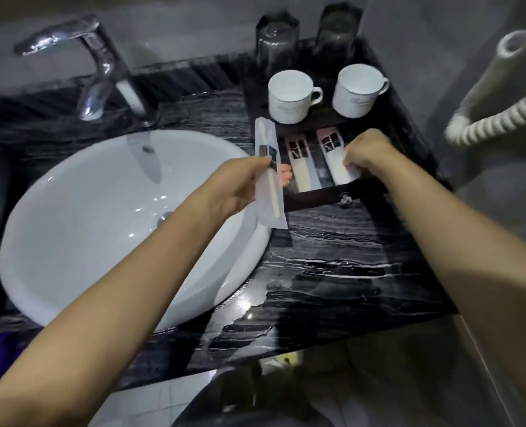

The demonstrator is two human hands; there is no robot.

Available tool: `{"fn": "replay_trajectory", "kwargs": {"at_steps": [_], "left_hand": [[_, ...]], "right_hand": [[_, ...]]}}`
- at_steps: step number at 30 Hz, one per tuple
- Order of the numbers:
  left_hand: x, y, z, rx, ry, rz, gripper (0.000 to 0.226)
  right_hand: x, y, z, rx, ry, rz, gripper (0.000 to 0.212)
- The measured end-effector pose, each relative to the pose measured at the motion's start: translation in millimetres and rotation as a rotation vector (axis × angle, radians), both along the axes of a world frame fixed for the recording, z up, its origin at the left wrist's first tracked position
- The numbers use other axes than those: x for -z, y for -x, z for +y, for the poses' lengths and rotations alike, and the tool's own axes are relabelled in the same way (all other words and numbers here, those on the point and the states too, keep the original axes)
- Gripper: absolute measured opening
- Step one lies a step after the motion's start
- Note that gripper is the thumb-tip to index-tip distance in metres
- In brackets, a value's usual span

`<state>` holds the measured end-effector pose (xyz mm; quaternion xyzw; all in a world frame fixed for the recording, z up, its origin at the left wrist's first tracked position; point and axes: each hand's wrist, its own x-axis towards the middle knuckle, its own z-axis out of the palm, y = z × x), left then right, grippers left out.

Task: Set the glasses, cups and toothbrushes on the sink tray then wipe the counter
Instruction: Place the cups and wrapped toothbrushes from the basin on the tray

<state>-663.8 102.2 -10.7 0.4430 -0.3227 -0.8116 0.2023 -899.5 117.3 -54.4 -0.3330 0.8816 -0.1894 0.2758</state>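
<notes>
Hiding toothbrush packet end, right hand.

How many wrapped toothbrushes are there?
3: one toothbrush in the left hand, a middle toothbrush lying on the tray, a right toothbrush under the right hand. Others may be hidden.

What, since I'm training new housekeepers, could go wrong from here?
1. The left hand holds the wrapped toothbrush near the rim of the basin; a slip might drop it in.
2. The right hand pinches a packet on the tray, just in front of the right cup; a forward nudge could knock that cup.
</notes>
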Motion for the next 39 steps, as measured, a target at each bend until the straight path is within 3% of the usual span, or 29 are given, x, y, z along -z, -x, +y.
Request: {"fn": "replay_trajectory", "kwargs": {"at_steps": [6,10,13,15,19,24,29,32,34,35,37,39], "left_hand": [[2.8,-15.0,-3.4,-0.006,-0.007,0.060,0.026],[6.8,-15.0,-4.6,-0.004,0.001,0.043,0.029],[8.4,-12.8,-4.8,0.009,0.008,0.040,0.025],[10.0,-8.9,-3.9,0.020,0.006,0.036,0.020],[11.9,11.8,4.9,0.052,-0.017,-0.007,0.020],[6.0,44.4,16.1,0.081,0.025,-0.029,0.025],[-1.7,65.8,23.0,0.094,0.037,0.002,0.021],[0.0,76.2,27.6,0.101,0.050,-0.023,0.013],[5.6,79.1,29.4,0.116,0.119,-0.079,0.007],[10.4,79.1,29.5,0.126,0.195,-0.138,0.020],[17.3,74.1,28.4,0.210,0.494,-0.352,0.036],[18.8,67.4,28.4,0.369,0.823,-0.554,0.031]], "right_hand": [[11.4,-5.0,-6.8,-0.012,-0.099,0.081,0.042],[8.2,-11.7,-3.7,-0.028,-0.110,0.146,0.033],[-4.7,-19.1,3.6,-0.055,-0.070,0.214,0.039],[-17.7,-28.4,13.7,-0.078,0.060,0.218,0.031],[-38.6,-59.9,48.5,-0.139,0.289,-0.065,0.006],[-48.0,-74.4,81.5,-0.145,0.268,-0.357,0.010],[-56.8,-61.3,100.4,-0.025,0.348,-0.407,0.018],[-62.3,-51.2,105.2,0.010,0.351,-0.351,0.010],[-65.0,-43.1,105.9,0.037,0.334,-0.316,0.008],[-65.3,-38.1,105.8,0.052,0.330,-0.298,0.010],[-61.7,-27.4,103.2,0.086,0.314,-0.248,0.012],[-52.7,-16.6,96.6,0.117,0.280,-0.161,0.020]]}}
